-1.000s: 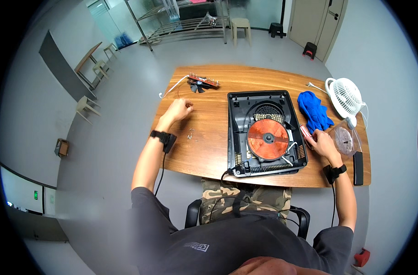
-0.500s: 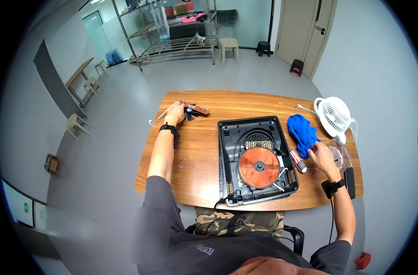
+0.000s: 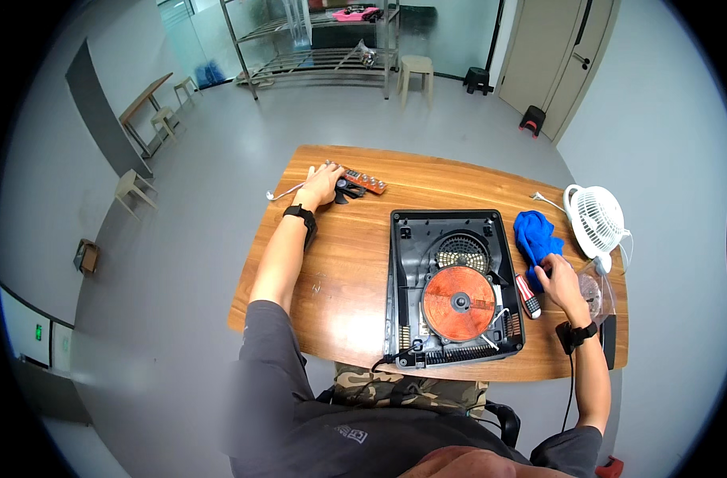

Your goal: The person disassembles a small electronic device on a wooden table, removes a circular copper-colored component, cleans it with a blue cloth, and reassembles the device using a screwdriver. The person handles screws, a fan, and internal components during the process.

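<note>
Sitting nearest: opened black cooker base (image 3: 452, 288), its copper coil (image 3: 459, 303) facing up, on the wooden table (image 3: 339, 279).
Right hand (image 3: 561, 280): resting just right of the cooker base, fingers curling beside a red-handled screwdriver (image 3: 527, 295); whether it is gripping anything I cannot tell.
Blue cloth (image 3: 536, 237): lying beyond that hand, right of the cooker base.
White fan (image 3: 596, 221): standing further right.
Left hand (image 3: 319, 186): reaching far left of the cooker base, loosely curled, touching an orange circuit board (image 3: 363, 181).
</note>
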The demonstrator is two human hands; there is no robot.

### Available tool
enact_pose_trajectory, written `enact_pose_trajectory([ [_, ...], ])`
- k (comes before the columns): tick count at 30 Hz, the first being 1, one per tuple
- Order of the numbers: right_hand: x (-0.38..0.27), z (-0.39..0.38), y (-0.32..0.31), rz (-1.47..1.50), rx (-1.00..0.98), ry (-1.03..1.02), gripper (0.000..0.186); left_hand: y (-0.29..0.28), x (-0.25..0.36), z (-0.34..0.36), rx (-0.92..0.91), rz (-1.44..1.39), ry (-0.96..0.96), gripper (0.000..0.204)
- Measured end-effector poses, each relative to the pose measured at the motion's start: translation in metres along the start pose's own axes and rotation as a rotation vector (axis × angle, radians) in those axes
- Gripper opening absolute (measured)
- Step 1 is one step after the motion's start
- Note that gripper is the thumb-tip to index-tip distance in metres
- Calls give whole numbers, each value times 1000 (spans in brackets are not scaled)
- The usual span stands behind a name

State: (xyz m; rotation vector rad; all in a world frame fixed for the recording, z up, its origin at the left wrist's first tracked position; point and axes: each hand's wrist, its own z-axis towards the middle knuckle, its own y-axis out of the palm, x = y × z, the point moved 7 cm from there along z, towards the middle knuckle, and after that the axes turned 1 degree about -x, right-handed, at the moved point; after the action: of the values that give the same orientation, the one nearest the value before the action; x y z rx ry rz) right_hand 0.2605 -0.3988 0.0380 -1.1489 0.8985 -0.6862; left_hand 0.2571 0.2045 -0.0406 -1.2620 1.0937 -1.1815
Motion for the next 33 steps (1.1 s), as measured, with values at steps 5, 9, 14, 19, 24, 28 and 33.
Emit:
enact_pose_trajectory([
  [5, 13, 12, 4, -34, 23, -4, 25, -10, 7, -8, -52, -12, 9, 48],
  [9, 24, 29, 4, -42, 100, -13, 37, -8, 3, -8, -133, -60, -44, 48],
  [14, 31, 55, 16, -12, 70, -66, 64, -16, 8, -15, -129, -230, -8, 43],
  [19, 48, 72, 61, 14, -283, 0, 73, -17, 14, -30, -126, -476, 86, 40],
  [24, 51, 82, 66, -15, -391, 8, 74, -21, 5, -44, -156, -669, -32, 34],
  [28, 57, 83, 71, -21, -410, 28, 77, -27, 7, -44, -157, -684, -78, 30],
  [33, 49, 83, 71, -80, -421, 50, 81, -26, 17, -44, -142, -796, -49, 30],
])
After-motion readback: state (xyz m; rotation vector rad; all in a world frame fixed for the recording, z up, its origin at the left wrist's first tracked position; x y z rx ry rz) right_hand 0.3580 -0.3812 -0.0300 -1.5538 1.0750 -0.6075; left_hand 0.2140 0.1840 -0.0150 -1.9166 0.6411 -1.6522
